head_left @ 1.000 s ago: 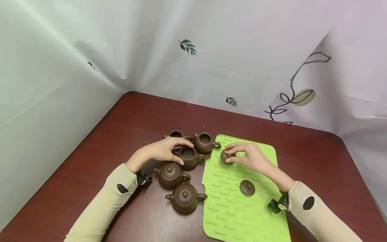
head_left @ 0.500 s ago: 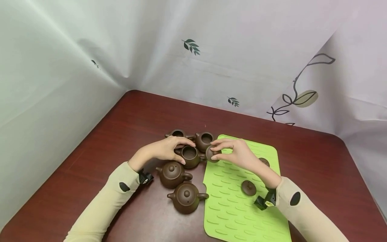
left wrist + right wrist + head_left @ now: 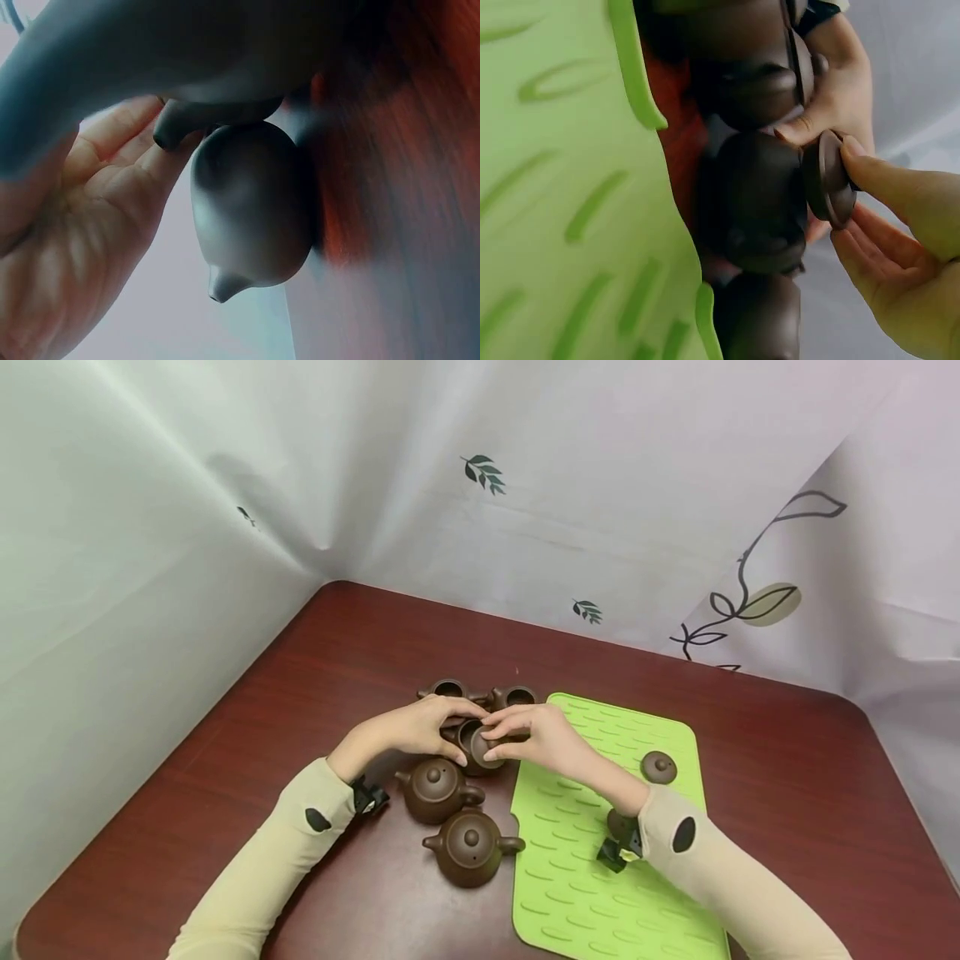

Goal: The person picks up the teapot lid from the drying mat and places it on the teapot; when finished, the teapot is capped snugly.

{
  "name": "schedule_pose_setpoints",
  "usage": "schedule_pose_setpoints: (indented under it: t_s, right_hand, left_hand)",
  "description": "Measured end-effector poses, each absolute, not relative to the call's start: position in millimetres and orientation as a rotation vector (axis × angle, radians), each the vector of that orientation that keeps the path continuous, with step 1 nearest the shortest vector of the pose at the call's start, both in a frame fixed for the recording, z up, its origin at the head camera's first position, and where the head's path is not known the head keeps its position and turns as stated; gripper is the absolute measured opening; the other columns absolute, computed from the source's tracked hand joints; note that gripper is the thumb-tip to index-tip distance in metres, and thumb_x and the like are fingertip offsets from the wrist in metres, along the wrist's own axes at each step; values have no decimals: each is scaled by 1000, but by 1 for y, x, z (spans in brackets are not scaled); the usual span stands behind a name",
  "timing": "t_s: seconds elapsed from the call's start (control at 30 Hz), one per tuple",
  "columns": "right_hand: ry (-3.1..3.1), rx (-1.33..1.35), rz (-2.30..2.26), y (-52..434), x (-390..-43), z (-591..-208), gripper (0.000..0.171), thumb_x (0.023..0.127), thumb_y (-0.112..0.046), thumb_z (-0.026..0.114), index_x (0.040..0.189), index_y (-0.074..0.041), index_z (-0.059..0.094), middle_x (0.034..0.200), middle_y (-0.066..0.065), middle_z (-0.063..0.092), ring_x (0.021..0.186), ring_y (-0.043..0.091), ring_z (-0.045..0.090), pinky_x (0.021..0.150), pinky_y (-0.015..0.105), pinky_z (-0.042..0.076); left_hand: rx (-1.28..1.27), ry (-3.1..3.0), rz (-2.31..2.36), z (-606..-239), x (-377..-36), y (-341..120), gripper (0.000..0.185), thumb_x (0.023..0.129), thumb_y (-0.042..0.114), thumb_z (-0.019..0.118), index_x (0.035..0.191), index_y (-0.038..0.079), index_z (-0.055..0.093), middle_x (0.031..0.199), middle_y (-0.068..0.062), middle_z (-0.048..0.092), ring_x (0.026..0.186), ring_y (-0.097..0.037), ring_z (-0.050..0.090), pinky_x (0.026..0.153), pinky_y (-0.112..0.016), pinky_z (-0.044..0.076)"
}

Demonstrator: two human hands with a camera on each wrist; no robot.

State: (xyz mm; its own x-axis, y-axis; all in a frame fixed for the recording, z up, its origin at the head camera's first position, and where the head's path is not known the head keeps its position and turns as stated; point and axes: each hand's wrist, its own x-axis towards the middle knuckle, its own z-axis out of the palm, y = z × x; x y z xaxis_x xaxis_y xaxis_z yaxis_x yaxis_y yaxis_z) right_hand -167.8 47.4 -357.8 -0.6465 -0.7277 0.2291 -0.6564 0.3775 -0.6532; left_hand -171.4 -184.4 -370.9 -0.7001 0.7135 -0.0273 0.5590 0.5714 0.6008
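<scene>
Head view shows your right hand [image 3: 542,742] holding a small brown lid [image 3: 483,747] just over the mouth of the open teapot [image 3: 468,750] in the middle of the cluster, with your left hand [image 3: 416,733] cupped around that pot from the other side. The pot sits directly under your right grip, on the bench [image 3: 315,668] just off the left edge of the green mat [image 3: 600,860].

Right wrist view gives the relation that matters: the lid [image 3: 826,180] is a flat disc seen edge-on, its face turned toward the teapot [image 3: 754,201] and only a narrow gap apart from it. Its axis looks roughly in line with the pot's opening, though you cannot tell from here whether it is centred. Your right grip is closed in a pinch on the lid, fingertips [image 3: 855,154] on its outer face and the lower fingers curled under its rim. The left-hand fingers [image 3: 810,124] touch the pot's shoulder just beside the lid.

Left wrist view shows your left palm [image 3: 90,202] open and curved, fingers laid against a teapot's side rather than clamped; a spouted pot [image 3: 251,206] hangs in view close by.

Nearer you than the grip stand two lidded teapots [image 3: 437,789] [image 3: 470,847]; beyond it two open ones [image 3: 448,689] [image 3: 514,697]. A spare lid [image 3: 658,767] lies on the mat to the right of your right hand, well apart.
</scene>
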Motion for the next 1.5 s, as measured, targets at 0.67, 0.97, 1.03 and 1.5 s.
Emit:
schedule_pose_setpoints:
  t_s: [0.67, 0.97, 1.03, 1.5]
  right_hand:
    - [2744, -1164, -1131, 31, -158, -365, 25, 77, -22, 77, 99, -11, 74, 102, 5, 70, 99, 18, 65, 81, 27, 53]
    - [2701, -1299, -898, 29, -159, -361, 31, 87, -24, 67, 115, -9, 66, 108, 4, 69, 86, 14, 66, 73, 28, 53]
    - [2691, -1312, -838, 30, -159, -361, 35, 89, -24, 65, 121, -8, 63, 113, 6, 66, 88, 14, 65, 75, 28, 52]
    - [2500, -1372, -652, 41, -160, -357, 61, 87, -24, 67, 140, -6, 42, 132, 10, 53, 114, 22, 56, 90, 37, 48]
  left_hand:
    - [962, 2507, 847, -368, -172, -181, 67, 76, 29, 78, 133, 6, 49, 131, -7, 53, 119, -20, 50, 99, -36, 42]
    - [983, 2520, 893, -368, -172, -186, 65, 76, 23, 79, 131, 5, 50, 129, -9, 53, 119, -22, 51, 98, -32, 43]
    - [997, 2530, 890, -367, -172, -187, 66, 75, 23, 79, 131, 4, 50, 130, -9, 53, 119, -22, 51, 99, -33, 43]
    - [959, 2277, 1211, -375, -167, -189, 90, 75, 4, 77, 148, 9, 24, 139, -10, 42, 128, -21, 44, 100, -28, 41]
